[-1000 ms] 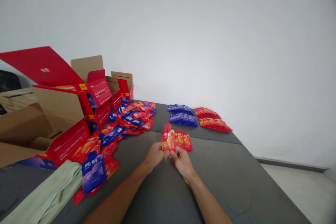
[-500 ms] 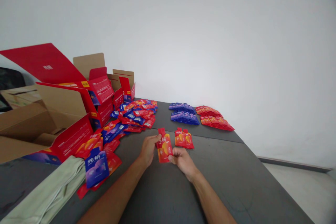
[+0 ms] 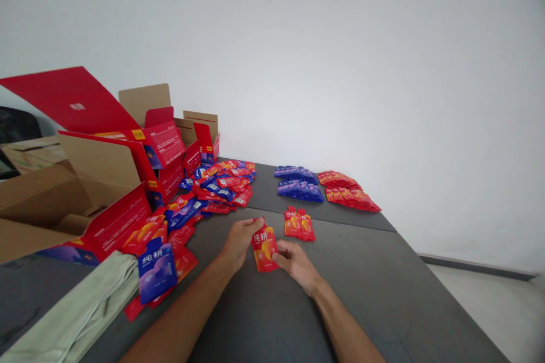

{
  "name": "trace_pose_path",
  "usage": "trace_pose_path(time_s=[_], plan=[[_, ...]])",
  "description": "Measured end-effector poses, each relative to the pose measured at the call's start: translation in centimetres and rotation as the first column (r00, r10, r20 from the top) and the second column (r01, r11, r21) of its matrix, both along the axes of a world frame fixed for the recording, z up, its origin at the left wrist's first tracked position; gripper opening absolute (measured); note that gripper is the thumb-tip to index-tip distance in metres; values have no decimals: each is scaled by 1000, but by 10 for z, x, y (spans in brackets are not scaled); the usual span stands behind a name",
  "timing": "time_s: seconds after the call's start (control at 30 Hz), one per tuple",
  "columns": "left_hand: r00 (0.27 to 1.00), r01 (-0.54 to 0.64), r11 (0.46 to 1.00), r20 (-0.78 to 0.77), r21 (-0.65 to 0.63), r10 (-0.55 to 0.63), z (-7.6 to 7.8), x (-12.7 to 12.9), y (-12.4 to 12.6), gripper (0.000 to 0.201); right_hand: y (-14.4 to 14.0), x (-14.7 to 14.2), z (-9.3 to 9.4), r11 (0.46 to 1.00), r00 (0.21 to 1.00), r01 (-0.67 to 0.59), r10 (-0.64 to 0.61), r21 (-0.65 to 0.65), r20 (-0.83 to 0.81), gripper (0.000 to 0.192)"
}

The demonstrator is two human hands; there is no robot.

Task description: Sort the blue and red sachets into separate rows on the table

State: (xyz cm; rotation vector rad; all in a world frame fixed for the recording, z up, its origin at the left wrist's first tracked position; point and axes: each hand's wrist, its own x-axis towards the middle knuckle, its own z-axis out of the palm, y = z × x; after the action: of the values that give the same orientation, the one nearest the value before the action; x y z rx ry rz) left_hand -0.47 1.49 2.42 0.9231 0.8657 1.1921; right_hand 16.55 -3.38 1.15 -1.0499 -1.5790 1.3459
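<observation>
A red pouch [image 3: 264,249] with orange fruit printed on it is held upright, its front facing me, above the dark table. My left hand [image 3: 239,241] pinches its top end at the spout. At the lower right edge of the same pouch, the thumb and curled fingers of my right hand [image 3: 294,264] are closed on it. Just beyond my right hand lie two more red pouches [image 3: 298,224], overlapping side by side. A purple-blue pouch [image 3: 156,273] rests on top of red ones to the left of my left forearm.
Loose red and blue pouches [image 3: 225,184] form a heap at the back left. Open red cartons [image 3: 114,221] line the left side, with a folded pale green cloth [image 3: 80,312] in front. Rows of blue pouches [image 3: 300,190] and red pouches [image 3: 352,197] lie near the wall.
The held pouch has dropped slightly and tilted a little. My left fingers now cover more of its top end, and my right hand has shifted slightly along its edge.
</observation>
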Motion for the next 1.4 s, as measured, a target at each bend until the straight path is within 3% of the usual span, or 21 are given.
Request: trace_pose_path(time_s=[0.1, 0.2, 0.4, 0.57, 0.77, 1.03, 1.17, 1.4], plan=[[994, 89, 996, -65, 13, -88, 1, 6, -9, 42, -3, -8, 8, 995, 993, 97, -95, 31, -77, 33], [977, 98, 993, -198, 72, -82, -1, 10, -12, 37, -1, -12, 5, 969, 965, 244, -240, 35, -101, 36], [923, 137, 979, -378, 154, -69, -5, 7, -8, 37, 2, -8, 1, 962, 932, 273, -268, -12, -245, 30], [925, 203, 954, -364, 218, -113, -2, 9, -10, 38, 1, -7, 5, 959, 882, 275, -279, -66, -380, 22], [951, 246, 950, -236, 190, -200, 2, 12, -14, 39, -3, -9, 11, 965, 807, 161, -251, -208, -534, 21], [932, 122, 964, -361, 236, -30, -1, 11, -13, 36, -1, -13, 5, 937, 823, 323, -349, -135, -449, 25], [966, 78, 969, -258, 236, -14, -2, 16, -16, 36, -3, -15, 9, 942, 815, 292, -337, -168, -472, 31], [992, 100, 986, 69, 131, -110, -9, 31, -23, 35, -6, -19, 20, 956, 731, 173, -285, -236, -619, 28]])
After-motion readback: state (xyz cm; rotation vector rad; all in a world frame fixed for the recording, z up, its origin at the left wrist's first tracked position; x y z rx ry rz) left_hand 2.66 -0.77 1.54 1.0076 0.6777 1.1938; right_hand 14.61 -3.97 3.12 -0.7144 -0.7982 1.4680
